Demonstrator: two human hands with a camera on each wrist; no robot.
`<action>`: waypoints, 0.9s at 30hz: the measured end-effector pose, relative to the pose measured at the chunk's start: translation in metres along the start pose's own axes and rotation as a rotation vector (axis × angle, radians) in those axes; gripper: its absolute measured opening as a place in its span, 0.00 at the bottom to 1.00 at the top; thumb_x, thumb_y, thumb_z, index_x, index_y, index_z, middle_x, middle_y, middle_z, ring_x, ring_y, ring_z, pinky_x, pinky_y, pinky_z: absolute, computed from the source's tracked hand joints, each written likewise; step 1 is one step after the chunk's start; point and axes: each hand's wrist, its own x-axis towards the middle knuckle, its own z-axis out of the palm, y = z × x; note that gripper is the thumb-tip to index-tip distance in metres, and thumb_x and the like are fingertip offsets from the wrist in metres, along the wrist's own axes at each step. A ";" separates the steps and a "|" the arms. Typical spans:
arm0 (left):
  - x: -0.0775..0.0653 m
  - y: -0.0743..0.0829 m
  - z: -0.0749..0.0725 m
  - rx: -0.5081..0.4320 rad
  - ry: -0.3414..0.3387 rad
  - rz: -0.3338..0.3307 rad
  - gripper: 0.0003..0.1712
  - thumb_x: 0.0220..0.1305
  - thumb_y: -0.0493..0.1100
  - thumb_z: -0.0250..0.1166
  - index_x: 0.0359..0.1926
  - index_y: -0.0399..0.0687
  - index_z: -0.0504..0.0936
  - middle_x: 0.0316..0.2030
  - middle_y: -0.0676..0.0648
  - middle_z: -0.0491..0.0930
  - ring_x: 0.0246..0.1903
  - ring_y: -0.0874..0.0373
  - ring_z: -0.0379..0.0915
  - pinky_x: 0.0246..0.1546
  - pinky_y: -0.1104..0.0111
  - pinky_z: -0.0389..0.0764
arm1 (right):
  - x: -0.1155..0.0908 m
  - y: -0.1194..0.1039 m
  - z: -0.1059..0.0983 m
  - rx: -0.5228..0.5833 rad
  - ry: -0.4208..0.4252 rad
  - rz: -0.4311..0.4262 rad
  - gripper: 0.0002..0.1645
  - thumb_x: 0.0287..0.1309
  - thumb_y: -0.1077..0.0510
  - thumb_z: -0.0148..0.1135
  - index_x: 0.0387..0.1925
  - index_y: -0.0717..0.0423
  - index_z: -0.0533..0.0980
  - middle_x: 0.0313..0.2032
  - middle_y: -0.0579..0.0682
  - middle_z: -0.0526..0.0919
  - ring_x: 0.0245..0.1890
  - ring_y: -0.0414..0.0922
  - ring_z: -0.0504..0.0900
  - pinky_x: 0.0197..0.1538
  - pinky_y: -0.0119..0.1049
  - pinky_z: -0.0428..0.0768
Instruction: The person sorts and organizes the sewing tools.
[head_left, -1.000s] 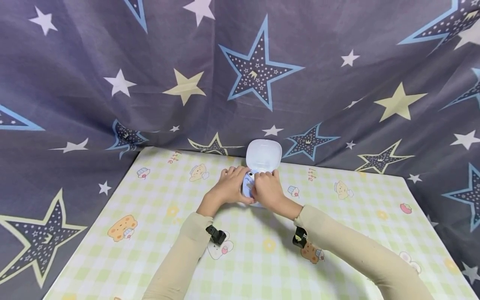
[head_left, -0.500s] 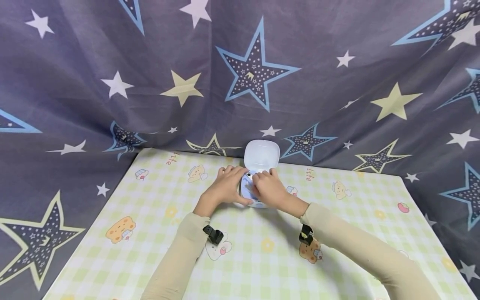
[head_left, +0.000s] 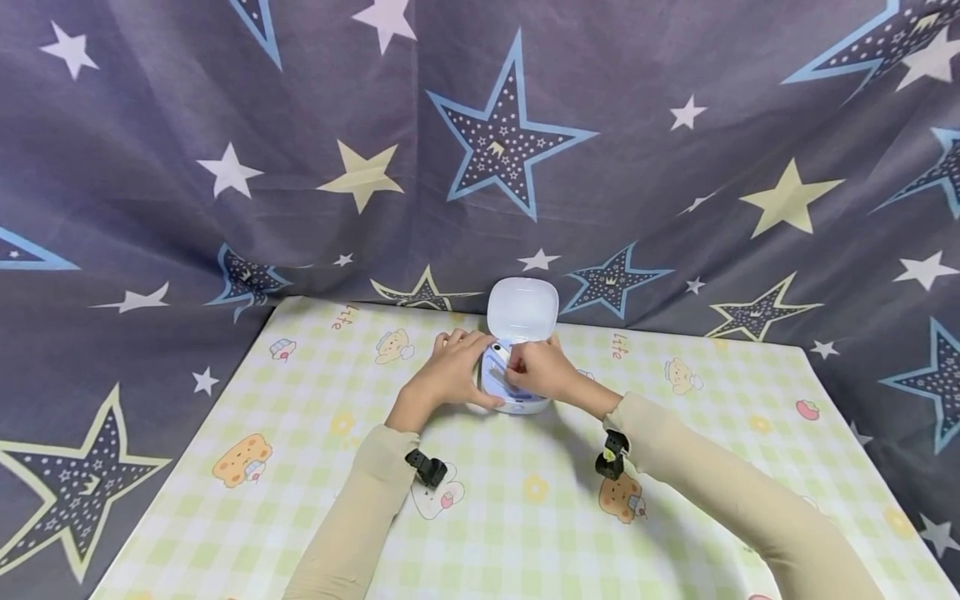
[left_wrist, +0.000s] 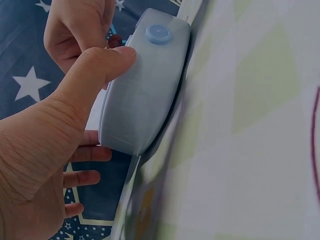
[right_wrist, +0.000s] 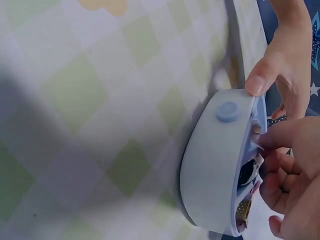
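A small white and pale-blue box (head_left: 525,407) stands near the table's far edge, its translucent lid (head_left: 523,308) raised at the back. A round blue button (right_wrist: 228,111) sits on its front wall. My left hand (head_left: 450,375) grips the box's left side, the thumb pressed on the front wall and the fingers reaching round behind. My right hand (head_left: 546,368) is at the open top with curled fingers; its thumb and forefinger pinch a small clear-wrapped piece (right_wrist: 254,145) at the rim. Dark and gold pieces (right_wrist: 243,209) show inside. The palm hides part of the box's right side in the head view.
A checked cloth (head_left: 525,533) with cartoon prints covers the table. Directly behind the far edge hangs a dark curtain (head_left: 300,100) with stars. Each wrist carries a black strap-on camera (head_left: 427,468).
My right hand has turned and shifted a little to the right, uncovering more of the box's front and inside. The left hand keeps its grip, and the box stays in place.
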 end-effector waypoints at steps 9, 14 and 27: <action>0.000 0.000 0.000 0.002 0.003 -0.004 0.62 0.39 0.72 0.78 0.73 0.49 0.68 0.68 0.49 0.72 0.62 0.49 0.64 0.64 0.49 0.61 | -0.009 -0.002 0.011 -0.367 0.159 -0.280 0.14 0.59 0.58 0.70 0.23 0.53 0.74 0.22 0.47 0.78 0.26 0.45 0.76 0.42 0.45 0.63; 0.000 0.000 0.001 0.011 -0.001 -0.008 0.62 0.39 0.72 0.78 0.73 0.50 0.68 0.68 0.48 0.72 0.63 0.49 0.64 0.65 0.49 0.61 | -0.012 0.002 0.017 -0.551 0.237 -0.400 0.12 0.64 0.54 0.67 0.28 0.54 0.75 0.28 0.49 0.81 0.31 0.47 0.78 0.43 0.42 0.68; 0.001 0.000 0.003 0.013 0.010 -0.003 0.62 0.39 0.72 0.78 0.72 0.50 0.68 0.67 0.49 0.73 0.62 0.49 0.64 0.64 0.50 0.62 | -0.018 0.019 0.017 -0.563 0.246 -0.527 0.08 0.66 0.52 0.66 0.37 0.52 0.78 0.34 0.48 0.82 0.38 0.48 0.79 0.46 0.42 0.71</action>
